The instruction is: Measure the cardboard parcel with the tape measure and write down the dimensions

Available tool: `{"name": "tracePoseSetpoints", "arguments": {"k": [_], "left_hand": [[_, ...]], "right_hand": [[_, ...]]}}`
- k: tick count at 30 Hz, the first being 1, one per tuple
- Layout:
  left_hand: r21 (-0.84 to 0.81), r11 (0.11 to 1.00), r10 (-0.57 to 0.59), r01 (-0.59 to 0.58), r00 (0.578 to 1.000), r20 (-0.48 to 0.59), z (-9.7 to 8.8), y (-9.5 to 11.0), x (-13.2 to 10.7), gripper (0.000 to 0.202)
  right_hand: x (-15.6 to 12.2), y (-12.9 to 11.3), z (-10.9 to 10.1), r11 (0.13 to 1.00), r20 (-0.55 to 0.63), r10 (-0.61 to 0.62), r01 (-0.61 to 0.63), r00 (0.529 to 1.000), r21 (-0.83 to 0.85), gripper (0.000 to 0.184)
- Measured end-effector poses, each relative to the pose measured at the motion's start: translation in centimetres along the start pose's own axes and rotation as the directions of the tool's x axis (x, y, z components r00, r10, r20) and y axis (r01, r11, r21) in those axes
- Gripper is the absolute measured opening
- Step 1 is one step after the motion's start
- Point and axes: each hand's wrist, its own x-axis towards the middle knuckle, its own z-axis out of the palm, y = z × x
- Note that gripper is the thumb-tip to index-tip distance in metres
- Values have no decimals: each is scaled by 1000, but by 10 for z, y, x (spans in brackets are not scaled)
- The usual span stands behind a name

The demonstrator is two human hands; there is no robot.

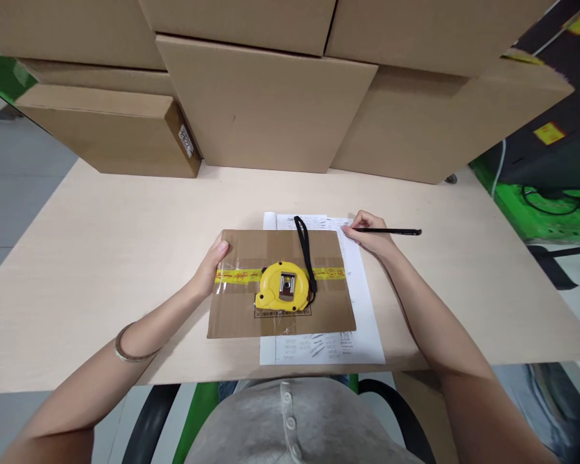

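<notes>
My left hand grips the left edge of a flat cardboard box, its thumb on the top face. Yellow printed tape runs across that box. On top of it lies a yellow tape measure with a black wrist strap. Under the box is a sheet of printed paper, partly hidden, with handwritten marks. My right hand rests at the paper's upper right corner, fingers closed around a black pen whose long end points to the right.
Several large cardboard boxes stand in a wall along the table's back edge. A smaller closed box with a label is at the back left. The pale table ends just before my body. Cables lie beyond its right side.
</notes>
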Motion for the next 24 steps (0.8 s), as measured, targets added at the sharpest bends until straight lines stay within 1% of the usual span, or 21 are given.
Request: {"name": "tracePoseSetpoints", "arguments": {"k": [11, 14, 20, 24], "left_hand": [[6, 1000, 11, -11, 1000, 14, 0, 0, 0, 53], [18, 1000, 8, -8, 1000, 10, -1, 0, 0, 53], [27, 999, 37, -37, 999, 22, -1, 0, 0, 49], [25, 999, 31, -32, 999, 15, 0, 0, -1, 47]], "right_hand": [[2, 6, 1, 999, 9, -10, 10, 1000, -33, 30], [2, 5, 0, 999, 15, -11, 12, 1000, -39, 30], [0, 2, 0, 999, 24, -16, 17, 1000, -51, 30], [0, 2, 1, 998, 18, -14, 15, 1000, -56, 31]]}}
